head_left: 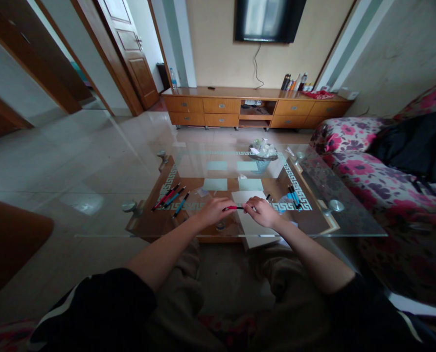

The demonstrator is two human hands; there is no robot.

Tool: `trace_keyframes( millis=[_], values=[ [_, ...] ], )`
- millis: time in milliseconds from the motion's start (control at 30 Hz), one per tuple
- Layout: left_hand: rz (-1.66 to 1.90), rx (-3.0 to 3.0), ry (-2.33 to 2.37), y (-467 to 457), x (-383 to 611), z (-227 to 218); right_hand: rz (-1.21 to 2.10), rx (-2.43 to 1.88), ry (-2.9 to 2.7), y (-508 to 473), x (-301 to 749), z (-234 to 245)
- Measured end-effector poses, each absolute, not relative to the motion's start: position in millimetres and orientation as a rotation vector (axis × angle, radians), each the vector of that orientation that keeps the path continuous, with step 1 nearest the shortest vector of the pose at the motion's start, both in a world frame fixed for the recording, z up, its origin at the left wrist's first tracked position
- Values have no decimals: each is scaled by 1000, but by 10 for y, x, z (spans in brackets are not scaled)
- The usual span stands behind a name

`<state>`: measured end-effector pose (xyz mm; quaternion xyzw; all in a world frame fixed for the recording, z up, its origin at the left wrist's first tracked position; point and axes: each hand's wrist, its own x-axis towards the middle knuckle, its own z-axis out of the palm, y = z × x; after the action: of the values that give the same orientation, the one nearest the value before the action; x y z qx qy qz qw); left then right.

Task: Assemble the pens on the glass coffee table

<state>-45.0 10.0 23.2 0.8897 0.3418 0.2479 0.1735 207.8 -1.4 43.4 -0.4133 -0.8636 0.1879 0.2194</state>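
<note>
We see both hands close together near the middle of the near edge of the glass tabletop [353,222]. The left hand [214,211] and right hand [262,212] are each pinched on one end of a red pen [233,208], which is held level between them just above the glass. The end by the right hand looks dark, but it is too small to tell. A white sheet [252,226] lies under the right hand and overhangs the near edge. A bunch of loose pens [170,196], red and blue, lies toward the left edge. A second bunch, the dark and blue pens [294,196], lies toward the right edge. A basket [262,160] sits below the glass near the far edge. A floral sofa [364,171] runs along the right side.
</note>
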Motion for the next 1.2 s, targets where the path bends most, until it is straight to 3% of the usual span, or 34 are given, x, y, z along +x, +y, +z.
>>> trace_keyframes(
  millis=[400,1200],
  values=[
    [679,2563,921,112,-463,253,642,-1125,-2365,-5,2058,419],
    [503,2670,986,114,-433,361,404,-998,-2390,-29,2020,470]
  ],
)
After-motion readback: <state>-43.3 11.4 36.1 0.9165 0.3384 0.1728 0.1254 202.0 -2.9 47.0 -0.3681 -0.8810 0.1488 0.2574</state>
